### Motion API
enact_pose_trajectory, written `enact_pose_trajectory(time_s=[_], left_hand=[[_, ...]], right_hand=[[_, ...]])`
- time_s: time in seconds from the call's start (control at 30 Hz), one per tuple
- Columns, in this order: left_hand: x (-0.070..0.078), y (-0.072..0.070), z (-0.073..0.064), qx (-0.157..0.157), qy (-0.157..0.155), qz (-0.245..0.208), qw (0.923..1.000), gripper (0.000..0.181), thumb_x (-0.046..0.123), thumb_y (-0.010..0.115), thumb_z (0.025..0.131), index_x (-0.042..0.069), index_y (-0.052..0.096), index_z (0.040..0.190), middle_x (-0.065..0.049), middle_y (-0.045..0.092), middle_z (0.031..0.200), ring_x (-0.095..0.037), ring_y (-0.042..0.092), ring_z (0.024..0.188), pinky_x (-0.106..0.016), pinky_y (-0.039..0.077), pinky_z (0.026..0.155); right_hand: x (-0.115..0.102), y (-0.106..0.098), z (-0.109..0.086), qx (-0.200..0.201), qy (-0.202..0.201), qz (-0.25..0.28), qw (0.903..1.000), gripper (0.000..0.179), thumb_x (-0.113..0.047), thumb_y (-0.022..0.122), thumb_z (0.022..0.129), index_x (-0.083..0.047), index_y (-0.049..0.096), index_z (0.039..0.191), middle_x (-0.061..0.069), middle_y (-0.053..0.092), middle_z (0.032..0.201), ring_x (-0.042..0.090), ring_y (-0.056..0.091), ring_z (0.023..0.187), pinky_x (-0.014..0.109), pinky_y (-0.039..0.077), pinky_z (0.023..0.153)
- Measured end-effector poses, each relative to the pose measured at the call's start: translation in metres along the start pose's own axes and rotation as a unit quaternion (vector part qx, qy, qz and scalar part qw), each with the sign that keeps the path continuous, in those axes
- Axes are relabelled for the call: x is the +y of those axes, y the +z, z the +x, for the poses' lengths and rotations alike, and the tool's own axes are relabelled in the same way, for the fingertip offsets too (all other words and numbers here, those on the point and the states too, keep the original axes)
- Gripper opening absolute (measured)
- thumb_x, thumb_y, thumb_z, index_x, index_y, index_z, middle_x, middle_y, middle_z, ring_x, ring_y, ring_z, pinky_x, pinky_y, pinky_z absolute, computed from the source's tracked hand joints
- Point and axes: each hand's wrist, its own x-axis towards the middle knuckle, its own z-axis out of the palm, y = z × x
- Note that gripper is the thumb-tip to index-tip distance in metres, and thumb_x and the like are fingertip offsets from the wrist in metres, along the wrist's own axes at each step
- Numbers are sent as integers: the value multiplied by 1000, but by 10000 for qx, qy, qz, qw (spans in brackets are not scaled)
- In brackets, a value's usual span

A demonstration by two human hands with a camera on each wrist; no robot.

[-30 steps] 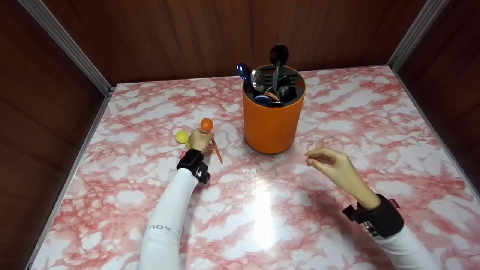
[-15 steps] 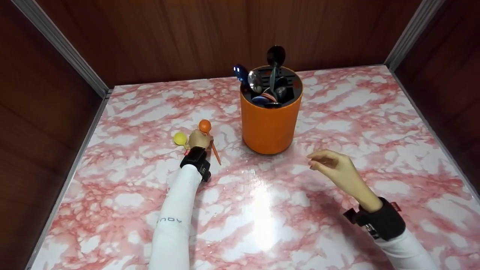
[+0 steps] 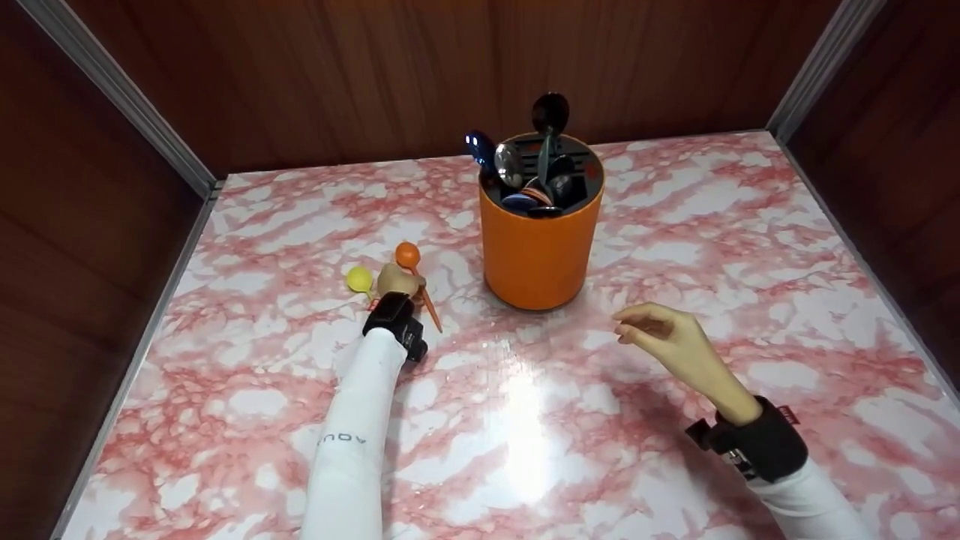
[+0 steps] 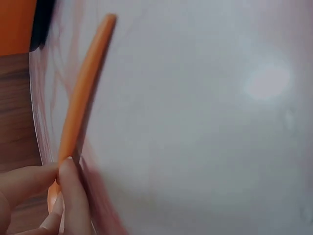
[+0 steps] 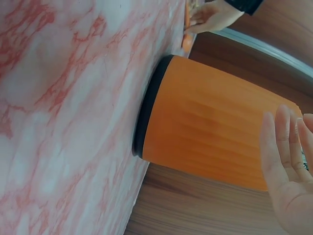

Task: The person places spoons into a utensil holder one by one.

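My left hand [image 3: 397,280] pinches the handle of an orange spoon [image 4: 80,107] between thumb and fingers. The spoon's round bowl [image 3: 407,255] points toward the back, while its tapered handle end lies toward the front right. Just left of that hand is a yellow spoon [image 3: 358,280], its handle mostly hidden behind the hand and wrist strap. My right hand [image 3: 664,330] hovers over the table at the right, fingers loosely bent and nothing in them. Nearest to it stands an orange cylindrical utensil holder [image 3: 536,259], which also fills much of the right wrist view.
Several spoons stick up from the holder's black slotted top, among them a black spoon [image 3: 551,112], a blue one and a silver spoon [image 3: 508,165]. Dark wood panels [image 3: 360,82] enclose the red-and-white marbled table [image 3: 480,420] at the back and both sides.
The left hand stays at the orange spoon, its wrist turning slightly and the forearm shifting a little right. The right hand has barely moved. The whole head view has shifted slightly.
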Motion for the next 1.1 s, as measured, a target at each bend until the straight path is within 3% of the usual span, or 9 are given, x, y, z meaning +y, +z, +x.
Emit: enact_pose_trajectory(time_s=[0.17, 0.27, 0.4, 0.47, 0.53, 0.67, 0.77, 0.9, 1.1], left_hand=[[84, -73, -111, -382, -359, -793, 9955, 17, 6, 73, 72, -3, 68, 86, -11, 67, 65, -12, 60, 43, -21, 52, 45], [92, -78, -121, -699, -699, -1638, 9815, 22, 1, 75, 74, -8, 68, 93, -16, 70, 72, -18, 66, 53, -26, 57, 52], [70, -55, -95, -811, -686, -2718, 9565, 18, 0, 77, 70, -10, 65, 80, -16, 67, 65, -21, 67, 53, -28, 57, 50], [86, -64, -112, -866, -867, -3000, 9460, 16, -1, 76, 73, -10, 66, 82, -14, 66, 65, -19, 66, 53, -28, 58, 52], [109, -80, -140, -902, -1015, -3307, 9339, 13, -2, 73, 77, -10, 66, 86, -12, 65, 65, -17, 65, 52, -28, 59, 55], [141, -104, -182, -1190, -1163, -3871, 9069, 4, -6, 65, 85, -8, 66, 88, -8, 63, 66, -14, 63, 54, -28, 59, 62], [151, -112, -199, -1408, -1149, -4004, 8981, 4, -5, 63, 88, -5, 64, 84, -8, 63, 67, -15, 63, 56, -32, 60, 70], [154, -111, -209, -1545, -1072, -4000, 8970, 8, -4, 62, 90, -10, 63, 95, -8, 63, 70, -15, 63, 60, -35, 58, 79], [149, -97, -213, -1602, -729, -4229, 8889, 19, -5, 62, 89, -15, 62, 106, -6, 62, 69, -12, 62, 57, -25, 59, 64]], right_hand=[[2, -1, 0, -119, -128, 10, 9998, 17, 12, 60, 89, 17, 63, 105, -7, 69, 93, 9, 68, 82, 22, 56, 73], [3, 0, 1, -88, -53, -2, 9999, 17, 12, 60, 89, 18, 62, 106, -5, 69, 92, 9, 67, 81, 22, 56, 74], [3, 1, 2, 11, 63, -54, 10000, 17, 11, 61, 90, 17, 62, 105, 7, 70, 92, 10, 67, 80, 22, 56, 74], [4, 2, 2, 24, 101, -83, 9999, 17, 11, 61, 90, 16, 63, 105, 14, 69, 93, 10, 67, 80, 23, 56, 74], [4, 2, 3, 1, 136, -70, 9999, 17, 10, 61, 90, 15, 64, 105, 19, 68, 94, 10, 67, 80, 23, 56, 75], [4, 2, 4, -56, 206, -121, 9997, 17, 8, 62, 90, 14, 64, 106, 15, 68, 94, 9, 67, 81, 22, 56, 75], [4, 2, 4, -107, 230, -193, 9995, 18, 7, 62, 91, 14, 64, 107, 16, 68, 95, 9, 67, 81, 22, 56, 75], [3, 3, 6, -191, 234, -194, 9994, 18, 6, 62, 91, 13, 65, 107, 18, 67, 96, 10, 67, 81, 22, 56, 76], [2, 5, 11, -236, 144, 18, 9996, 17, 8, 60, 91, 16, 63, 106, 12, 67, 93, 11, 67, 80, 24, 56, 76]])
